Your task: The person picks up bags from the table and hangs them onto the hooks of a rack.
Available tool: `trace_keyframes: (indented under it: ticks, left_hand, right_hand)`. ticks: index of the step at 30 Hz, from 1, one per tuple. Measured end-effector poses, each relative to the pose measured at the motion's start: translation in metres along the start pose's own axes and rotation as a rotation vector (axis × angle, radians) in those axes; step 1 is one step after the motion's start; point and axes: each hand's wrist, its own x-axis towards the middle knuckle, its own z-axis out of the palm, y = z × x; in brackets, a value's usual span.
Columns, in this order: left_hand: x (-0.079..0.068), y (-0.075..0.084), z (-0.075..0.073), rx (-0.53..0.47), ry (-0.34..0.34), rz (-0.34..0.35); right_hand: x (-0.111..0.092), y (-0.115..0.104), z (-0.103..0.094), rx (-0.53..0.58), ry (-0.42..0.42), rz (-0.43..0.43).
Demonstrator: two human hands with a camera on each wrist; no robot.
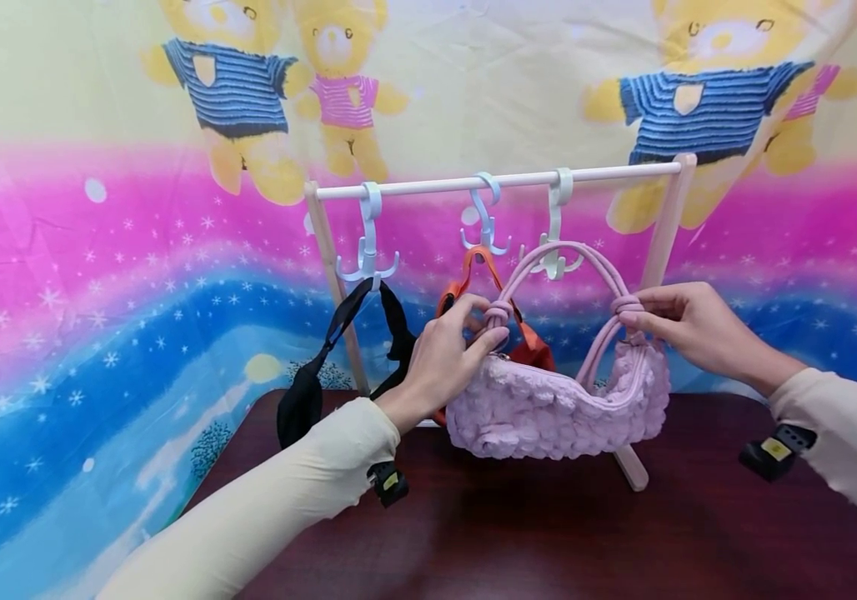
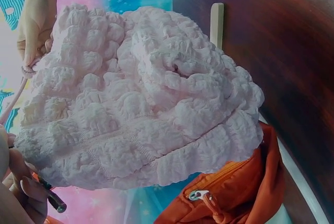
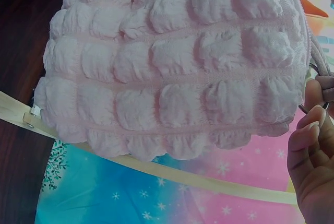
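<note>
A pink puffy handbag (image 1: 556, 417) hangs between both hands in front of a small rack. My left hand (image 1: 447, 350) pinches the knot at the left end of its looped handle (image 1: 574, 246). At the opposite end, my right hand (image 1: 687, 321) pinches the other handle knot between thumb and fingers. The top of the handle overlaps the pale green hook (image 1: 559, 225) in the head view. In the left wrist view the bag's bubbled side (image 2: 130, 98) fills the middle. The right wrist view shows the right fingers (image 3: 308, 135) beside a metal ring at the bag's corner.
The wooden rack's rail (image 1: 428, 185) carries several plastic hooks. A black bag (image 1: 301, 404) hangs from the left blue hook (image 1: 370, 242), an orange bag (image 1: 533, 350) from the middle blue hook (image 1: 484, 221). The rack stands on a dark table (image 1: 473, 533) before a printed bear cloth (image 1: 136, 317).
</note>
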Motion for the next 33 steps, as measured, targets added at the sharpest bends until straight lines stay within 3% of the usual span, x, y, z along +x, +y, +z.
trace_keyframes:
  ticks: [33]
  left_hand:
    - [0.0055,-0.0053,0.0034,0.032,-0.01,-0.028]
  right_hand:
    - [0.0077,0.0083,0.0059,-0.005,-0.05,-0.001]
